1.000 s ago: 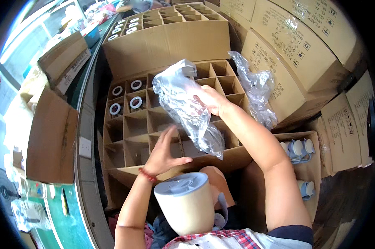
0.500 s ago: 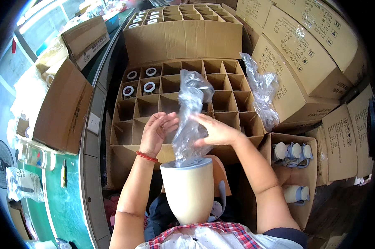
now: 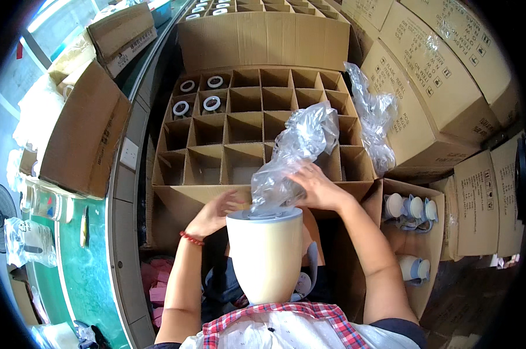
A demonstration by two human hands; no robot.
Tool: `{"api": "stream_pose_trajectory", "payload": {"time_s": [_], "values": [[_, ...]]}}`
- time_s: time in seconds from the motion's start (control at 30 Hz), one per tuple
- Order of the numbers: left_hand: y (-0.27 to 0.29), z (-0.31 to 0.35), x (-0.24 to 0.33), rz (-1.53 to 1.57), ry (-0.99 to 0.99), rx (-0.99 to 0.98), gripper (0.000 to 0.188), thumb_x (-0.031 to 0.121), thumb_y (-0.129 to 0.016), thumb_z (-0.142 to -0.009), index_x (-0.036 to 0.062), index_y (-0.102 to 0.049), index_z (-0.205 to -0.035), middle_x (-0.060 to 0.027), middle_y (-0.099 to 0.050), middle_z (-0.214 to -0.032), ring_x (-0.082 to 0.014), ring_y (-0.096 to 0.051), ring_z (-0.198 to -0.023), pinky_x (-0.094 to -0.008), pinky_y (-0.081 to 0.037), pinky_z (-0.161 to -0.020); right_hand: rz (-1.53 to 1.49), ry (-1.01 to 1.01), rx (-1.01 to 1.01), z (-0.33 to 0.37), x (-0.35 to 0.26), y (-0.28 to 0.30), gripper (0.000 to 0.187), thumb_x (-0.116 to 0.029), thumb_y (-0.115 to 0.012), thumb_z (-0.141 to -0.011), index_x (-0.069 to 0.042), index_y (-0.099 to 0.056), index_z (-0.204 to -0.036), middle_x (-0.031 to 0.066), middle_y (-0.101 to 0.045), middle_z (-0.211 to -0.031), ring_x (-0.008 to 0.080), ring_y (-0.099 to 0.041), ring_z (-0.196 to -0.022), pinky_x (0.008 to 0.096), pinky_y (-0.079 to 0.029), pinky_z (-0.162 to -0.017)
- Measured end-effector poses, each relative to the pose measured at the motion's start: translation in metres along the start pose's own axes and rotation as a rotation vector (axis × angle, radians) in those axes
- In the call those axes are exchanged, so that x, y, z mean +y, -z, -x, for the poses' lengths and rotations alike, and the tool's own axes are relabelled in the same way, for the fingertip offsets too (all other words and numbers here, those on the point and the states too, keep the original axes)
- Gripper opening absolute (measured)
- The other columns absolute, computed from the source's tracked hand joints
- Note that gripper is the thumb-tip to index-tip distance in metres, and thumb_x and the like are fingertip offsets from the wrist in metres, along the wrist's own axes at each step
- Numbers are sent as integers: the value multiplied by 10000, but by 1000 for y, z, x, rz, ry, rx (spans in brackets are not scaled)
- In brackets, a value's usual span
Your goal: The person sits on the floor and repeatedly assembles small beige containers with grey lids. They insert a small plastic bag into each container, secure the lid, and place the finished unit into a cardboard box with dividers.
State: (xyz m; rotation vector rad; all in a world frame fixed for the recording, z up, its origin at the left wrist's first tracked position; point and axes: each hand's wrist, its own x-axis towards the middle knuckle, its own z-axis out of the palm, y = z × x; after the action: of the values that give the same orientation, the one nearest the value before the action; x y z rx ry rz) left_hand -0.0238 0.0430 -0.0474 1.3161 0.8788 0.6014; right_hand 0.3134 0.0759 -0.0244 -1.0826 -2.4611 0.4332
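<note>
A cream jug (image 3: pixel 264 256) stands between my forearms, close against my body, its wide end with a grey-blue rim facing up. Its blue-grey handle (image 3: pixel 313 262) shows at the lower right. Over the wide end rises a crumpled clear plastic bag (image 3: pixel 306 131), leaning to the right; whether its lower end goes inside the jug I cannot tell. My right hand (image 3: pixel 315 186) has its fingers around the right side of the bag. To the left of the jug's rim, my left hand (image 3: pixel 216 212) is open, fingers apart, holding nothing.
Ahead is a divided carton (image 3: pixel 216 195) with several white-rimmed flasks at its far left. Another divided carton (image 3: pixel 263 46) lies beyond. A second plastic bag (image 3: pixel 376 116) hangs at the right edge. Several jugs lie in a box (image 3: pixel 402 244) at right; a green table (image 3: pixel 97 279) is at left.
The plastic bag's upper end has swung to the right, with my right hand moving the same way. My left hand has dropped lower and away from the bag. The view has shifted slightly.
</note>
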Motion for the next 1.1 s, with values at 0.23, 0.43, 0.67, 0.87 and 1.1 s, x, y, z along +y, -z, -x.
{"api": "stream_pose_trajectory", "payload": {"time_s": [0.23, 0.43, 0.67, 0.87, 1.1], "values": [[-21, -52, 15, -14, -152, 113, 474, 55, -726, -836, -4, -558, -1275, -74, -639, -1149, -123, -592, -1028, -287, -500, -861, -577, -13, 153, -55, -18, -42, 232, -211, -622, -933, -39, -693, -1070, 96, -720, -1001, 247, -686, -900, 361, -517, -826], [-19, -33, 38, -66, -276, 475, 167, -9, -602, -884, -37, -647, -1042, -60, -683, -977, -133, -614, -891, -278, -492, -815, -1102, -304, 23, -54, -40, -5, 118, -44, -572, -929, 18, -653, -989, 7, -651, -918, 90, -580, -874, 273, -485, -822], [-47, 77, 56, -862, -742, 585, 233, -99, -587, -654, 5, -574, -861, -131, -625, -858, -320, -629, -822, -375, -500, -734, -479, 212, 348, 60, -82, 39, 184, 88, -635, -716, -54, -524, -754, 83, -588, -831, 286, -613, -893, 405, -492, -870], [-62, 75, 54, -507, -275, 446, 243, -13, -614, -739, -16, -617, -982, -209, -628, -929, -419, -602, -844, -410, -497, -724, -332, 45, 283, 78, -87, 10, 191, 111, -596, -689, -9, -545, -829, 141, -617, -1065, 347, -611, -958, 410, -503, -830], [-84, 111, 80, -927, -404, 384, 257, -20, -615, -643, -22, -600, -900, -183, -601, -895, -400, -560, -823, -421, -463, -764, -605, 88, 237, 103, -92, 14, 190, 131, -582, -640, -19, -545, -750, 103, -565, -921, 310, -570, -918, 364, -486, -787]]}}
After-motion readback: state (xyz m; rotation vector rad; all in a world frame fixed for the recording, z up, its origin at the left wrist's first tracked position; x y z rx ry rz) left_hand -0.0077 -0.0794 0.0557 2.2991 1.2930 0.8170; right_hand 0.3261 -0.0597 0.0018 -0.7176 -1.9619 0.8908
